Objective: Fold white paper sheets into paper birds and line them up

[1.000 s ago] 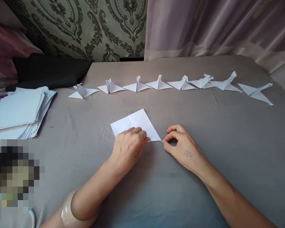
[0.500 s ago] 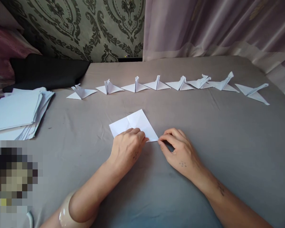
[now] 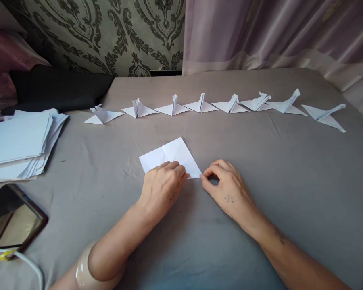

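A white folded sheet of paper [image 3: 169, 152] with faint creases lies on the cloth-covered surface in front of me. My left hand [image 3: 165, 181] rests over its near edge, fingers curled closed on the paper and hiding part of it. At the paper's right corner, my right hand [image 3: 226, 187] pinches the tip between thumb and index finger. Behind it stands a row of several white origami cranes [image 3: 173, 108], wings spread, from left to right.
At the left lies a stack of white paper [image 3: 18, 139], with a black cloth [image 3: 60, 88] behind it. A phone [image 3: 16, 219] and a white cable [image 3: 33, 266] are at the near left. Curtains [image 3: 260, 36] and a patterned wall [image 3: 115, 36] border the far side.
The whole view has shifted slightly. Both hands stay on the folded paper with almost the same grip. The phone, blurred out earlier, now shows plainly.
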`<state>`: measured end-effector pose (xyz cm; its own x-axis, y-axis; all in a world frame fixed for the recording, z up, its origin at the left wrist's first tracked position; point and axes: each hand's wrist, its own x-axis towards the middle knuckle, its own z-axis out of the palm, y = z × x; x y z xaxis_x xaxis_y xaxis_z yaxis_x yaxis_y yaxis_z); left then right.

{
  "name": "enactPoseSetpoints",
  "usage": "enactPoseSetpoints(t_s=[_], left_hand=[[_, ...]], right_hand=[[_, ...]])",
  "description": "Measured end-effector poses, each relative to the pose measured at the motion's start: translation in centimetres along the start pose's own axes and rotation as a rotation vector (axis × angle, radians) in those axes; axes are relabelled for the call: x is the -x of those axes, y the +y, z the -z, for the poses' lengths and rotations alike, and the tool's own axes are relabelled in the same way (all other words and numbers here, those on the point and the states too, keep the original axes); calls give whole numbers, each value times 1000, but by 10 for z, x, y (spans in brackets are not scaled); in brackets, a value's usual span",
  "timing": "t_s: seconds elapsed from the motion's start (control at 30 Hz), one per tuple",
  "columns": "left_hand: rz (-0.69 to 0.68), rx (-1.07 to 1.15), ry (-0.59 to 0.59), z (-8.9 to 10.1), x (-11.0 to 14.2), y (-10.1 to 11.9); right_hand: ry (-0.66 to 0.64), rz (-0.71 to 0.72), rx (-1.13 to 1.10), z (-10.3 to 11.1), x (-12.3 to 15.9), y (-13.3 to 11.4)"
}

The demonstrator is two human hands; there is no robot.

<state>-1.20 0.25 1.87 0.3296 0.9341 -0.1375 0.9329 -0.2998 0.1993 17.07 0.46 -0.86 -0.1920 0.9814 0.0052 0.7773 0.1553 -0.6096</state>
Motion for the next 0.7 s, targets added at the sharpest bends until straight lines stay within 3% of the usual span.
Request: enactPoseSetpoints(t_s=[0.13, 0.47, 0.7], left_hand=[[-21, -34, -5, 1, -1, 2], [-260, -151, -65, 0, -2, -2], [-286, -161, -33, -2, -1, -2]], right_hand=[[-37, -50, -68, 3, -3, 6], [-82, -51, -169, 10, -3, 14], [136, 248, -108, -2, 19, 2]])
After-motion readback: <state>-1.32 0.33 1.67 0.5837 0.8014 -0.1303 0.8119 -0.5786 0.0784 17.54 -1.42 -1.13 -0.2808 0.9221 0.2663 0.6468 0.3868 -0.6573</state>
